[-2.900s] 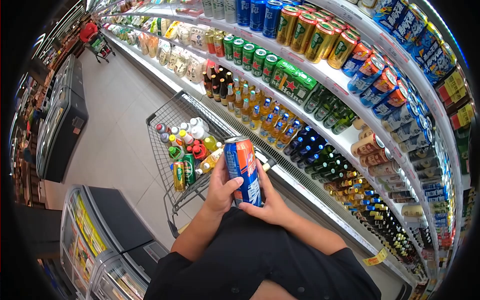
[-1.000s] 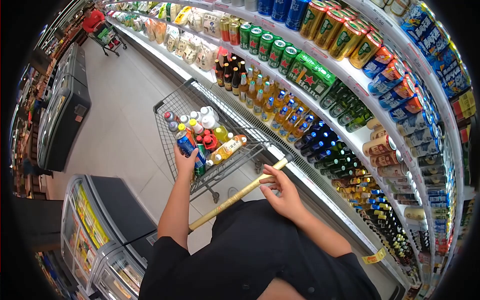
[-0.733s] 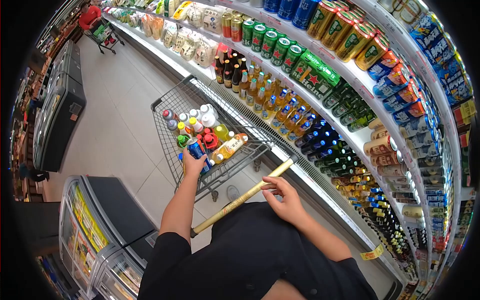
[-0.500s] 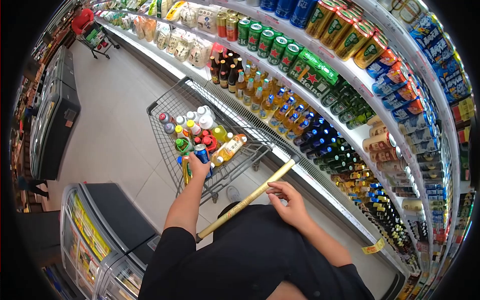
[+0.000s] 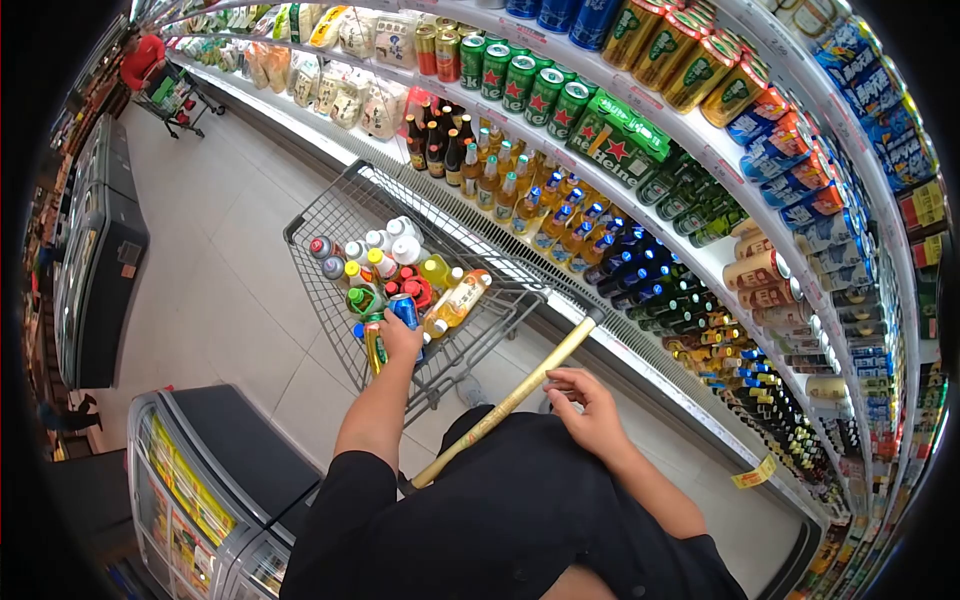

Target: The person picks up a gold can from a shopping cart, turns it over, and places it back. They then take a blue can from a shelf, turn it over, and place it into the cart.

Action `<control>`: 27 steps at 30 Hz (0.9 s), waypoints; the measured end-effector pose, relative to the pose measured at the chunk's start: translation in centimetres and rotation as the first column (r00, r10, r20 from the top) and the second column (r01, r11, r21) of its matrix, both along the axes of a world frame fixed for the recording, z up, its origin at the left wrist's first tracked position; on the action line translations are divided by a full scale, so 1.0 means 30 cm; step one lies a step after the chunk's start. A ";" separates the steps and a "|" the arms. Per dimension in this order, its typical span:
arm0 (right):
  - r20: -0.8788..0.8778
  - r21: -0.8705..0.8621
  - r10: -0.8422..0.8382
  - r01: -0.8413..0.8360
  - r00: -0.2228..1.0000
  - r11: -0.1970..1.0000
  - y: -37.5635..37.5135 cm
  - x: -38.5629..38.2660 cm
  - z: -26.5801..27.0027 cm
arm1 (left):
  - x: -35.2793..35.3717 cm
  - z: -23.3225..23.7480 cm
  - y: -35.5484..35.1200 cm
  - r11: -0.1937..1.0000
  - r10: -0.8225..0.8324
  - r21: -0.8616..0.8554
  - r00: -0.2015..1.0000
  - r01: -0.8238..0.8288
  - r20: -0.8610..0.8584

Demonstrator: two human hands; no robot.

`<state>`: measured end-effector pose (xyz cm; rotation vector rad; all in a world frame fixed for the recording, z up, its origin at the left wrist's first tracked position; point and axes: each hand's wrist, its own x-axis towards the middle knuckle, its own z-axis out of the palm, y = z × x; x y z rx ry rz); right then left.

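My left hand (image 5: 402, 342) reaches into a metal shopping cart (image 5: 316, 222), its fingers closed around a blue can (image 5: 404, 309). A gold-and-green can (image 5: 376, 348) stands right beside that hand. Close by in the cart are a green-capped bottle (image 5: 363, 298), red bottles (image 5: 414, 290), white bottles (image 5: 404, 245) and an orange-labelled bottle (image 5: 464, 296) lying tilted. My right hand (image 5: 585, 405) hovers near the cart's yellow handle (image 5: 510, 402), with loosely bent fingers apart and nothing in them.
On the right, a long shelf holds green beer cans (image 5: 522, 80), gold cans (image 5: 690, 75) and rows of glass bottles (image 5: 570, 225). A freezer (image 5: 225, 440) stands at lower left, another (image 5: 105, 260) beyond it. A person in red (image 5: 143, 62) stands with a cart far down the aisle.
The view has shifted slightly. My left hand stays at the blue can in the cart, and my right hand stays near the handle. The distant person appears farther left.
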<state>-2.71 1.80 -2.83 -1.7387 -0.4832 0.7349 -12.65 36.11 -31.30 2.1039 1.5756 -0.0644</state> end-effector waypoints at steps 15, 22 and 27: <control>0.068 -0.078 0.074 -0.068 0.995 0.995 0.047 -0.025 0.004 | -0.013 -0.069 -0.008 0.989 -0.140 -0.044 0.990 0.139 -0.013; 0.132 -0.050 0.053 -0.046 0.990 0.998 0.050 -0.036 -0.014 | -0.033 -0.037 -0.021 0.992 -0.117 -0.034 0.993 0.118 0.028; 0.134 -0.052 0.052 -0.046 0.990 0.998 0.050 -0.041 -0.018 | -0.047 0.083 -0.069 0.965 -0.261 0.053 0.956 0.256 0.137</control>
